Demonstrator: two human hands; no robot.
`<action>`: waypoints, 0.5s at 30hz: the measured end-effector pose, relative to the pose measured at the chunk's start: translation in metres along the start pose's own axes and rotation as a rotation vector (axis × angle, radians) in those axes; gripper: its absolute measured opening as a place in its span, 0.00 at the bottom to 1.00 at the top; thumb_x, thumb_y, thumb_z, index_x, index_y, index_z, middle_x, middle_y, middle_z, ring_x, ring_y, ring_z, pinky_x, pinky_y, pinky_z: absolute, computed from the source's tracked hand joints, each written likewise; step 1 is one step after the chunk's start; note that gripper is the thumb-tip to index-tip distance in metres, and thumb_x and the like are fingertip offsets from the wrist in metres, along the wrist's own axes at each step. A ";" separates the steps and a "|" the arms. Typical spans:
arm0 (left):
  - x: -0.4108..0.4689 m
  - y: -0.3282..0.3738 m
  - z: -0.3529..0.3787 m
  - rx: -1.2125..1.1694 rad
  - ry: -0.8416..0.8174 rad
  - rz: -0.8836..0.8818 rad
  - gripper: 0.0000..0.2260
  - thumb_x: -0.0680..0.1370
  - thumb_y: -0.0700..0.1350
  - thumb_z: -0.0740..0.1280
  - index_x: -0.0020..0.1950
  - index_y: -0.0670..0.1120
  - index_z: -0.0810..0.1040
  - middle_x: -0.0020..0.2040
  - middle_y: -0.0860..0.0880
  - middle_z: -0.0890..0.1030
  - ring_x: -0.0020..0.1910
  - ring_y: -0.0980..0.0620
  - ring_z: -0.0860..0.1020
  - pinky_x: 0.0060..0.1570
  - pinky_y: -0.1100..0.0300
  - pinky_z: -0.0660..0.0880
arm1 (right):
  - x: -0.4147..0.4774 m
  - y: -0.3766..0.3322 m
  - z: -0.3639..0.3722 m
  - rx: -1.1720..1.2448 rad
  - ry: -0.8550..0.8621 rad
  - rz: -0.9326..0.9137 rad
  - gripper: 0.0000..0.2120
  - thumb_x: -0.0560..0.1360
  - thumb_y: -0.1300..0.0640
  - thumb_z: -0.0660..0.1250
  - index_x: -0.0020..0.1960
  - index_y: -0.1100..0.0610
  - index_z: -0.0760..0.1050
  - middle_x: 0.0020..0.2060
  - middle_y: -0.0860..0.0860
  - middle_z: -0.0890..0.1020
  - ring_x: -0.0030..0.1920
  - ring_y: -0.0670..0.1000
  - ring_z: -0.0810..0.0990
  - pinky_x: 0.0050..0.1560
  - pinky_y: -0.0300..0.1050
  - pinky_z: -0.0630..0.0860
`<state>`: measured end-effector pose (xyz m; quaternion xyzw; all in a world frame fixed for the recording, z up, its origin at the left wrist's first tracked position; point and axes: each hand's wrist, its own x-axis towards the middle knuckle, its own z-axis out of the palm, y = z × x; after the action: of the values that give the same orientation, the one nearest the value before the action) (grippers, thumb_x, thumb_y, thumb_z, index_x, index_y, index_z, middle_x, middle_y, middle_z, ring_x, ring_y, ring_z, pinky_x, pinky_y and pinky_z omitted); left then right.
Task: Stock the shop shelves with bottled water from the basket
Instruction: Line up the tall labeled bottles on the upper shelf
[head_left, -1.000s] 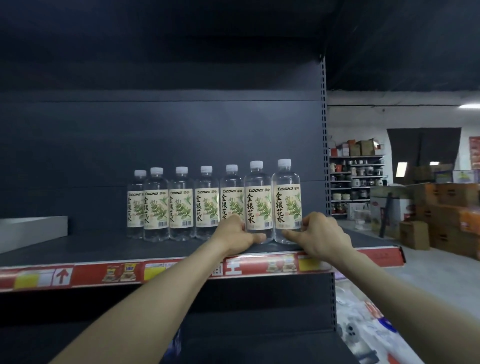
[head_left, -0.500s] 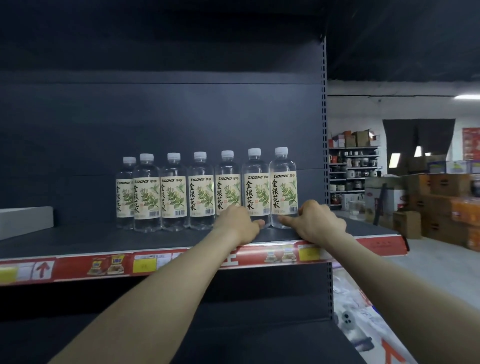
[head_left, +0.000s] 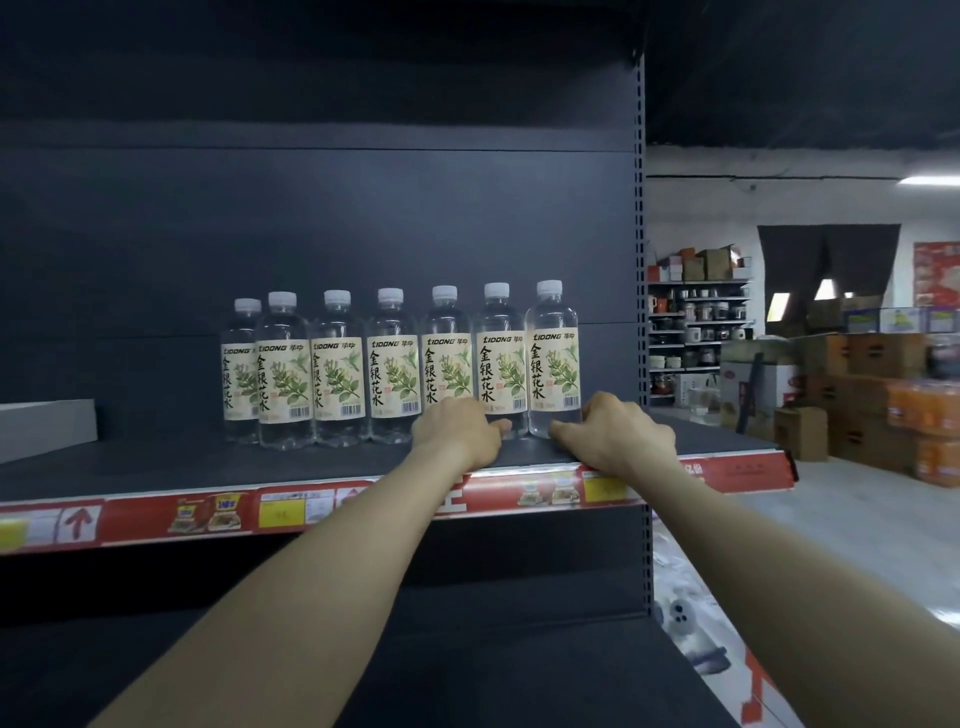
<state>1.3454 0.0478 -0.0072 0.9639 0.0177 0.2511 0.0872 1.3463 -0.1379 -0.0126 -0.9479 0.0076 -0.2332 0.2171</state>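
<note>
Head view: I note left hand (head_left: 457, 434) and right hand (head_left: 618, 441) curled against bases at right end of bottles (head_left: 392, 374); grip, cannot tell.

Seven clear water bottles (head_left: 392, 364), white caps, cream leafy labels, upright in a tight row on dark shelf (head_left: 156, 462).

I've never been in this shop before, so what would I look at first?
First, the seven bottles with leafy cream labels, standing side by side on the dark shelf. Next, the left hand and right hand, reaching to the bases of the two bottles at the row's right end. Then the red strip along the shelf's front edge.
</note>
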 end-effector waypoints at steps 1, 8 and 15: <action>-0.001 0.000 0.000 0.001 0.000 -0.005 0.22 0.83 0.65 0.60 0.62 0.48 0.79 0.53 0.47 0.80 0.55 0.45 0.79 0.48 0.55 0.75 | 0.000 0.000 -0.001 0.006 -0.008 0.003 0.23 0.75 0.33 0.63 0.58 0.52 0.74 0.51 0.52 0.81 0.51 0.57 0.79 0.49 0.53 0.68; 0.006 0.001 0.003 0.014 -0.006 -0.044 0.23 0.82 0.66 0.61 0.61 0.48 0.80 0.55 0.47 0.82 0.55 0.45 0.80 0.49 0.55 0.77 | 0.007 -0.001 0.001 0.013 -0.006 0.029 0.23 0.74 0.34 0.67 0.59 0.50 0.74 0.54 0.52 0.81 0.54 0.58 0.80 0.50 0.52 0.69; 0.006 0.002 0.004 -0.004 -0.019 -0.071 0.24 0.82 0.66 0.62 0.62 0.47 0.79 0.55 0.47 0.82 0.55 0.45 0.80 0.55 0.51 0.80 | 0.008 0.002 0.006 -0.013 -0.013 0.035 0.22 0.75 0.33 0.65 0.57 0.49 0.78 0.49 0.51 0.82 0.49 0.57 0.80 0.47 0.51 0.69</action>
<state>1.3527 0.0452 -0.0077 0.9648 0.0504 0.2388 0.0981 1.3560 -0.1386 -0.0147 -0.9504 0.0245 -0.2233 0.2151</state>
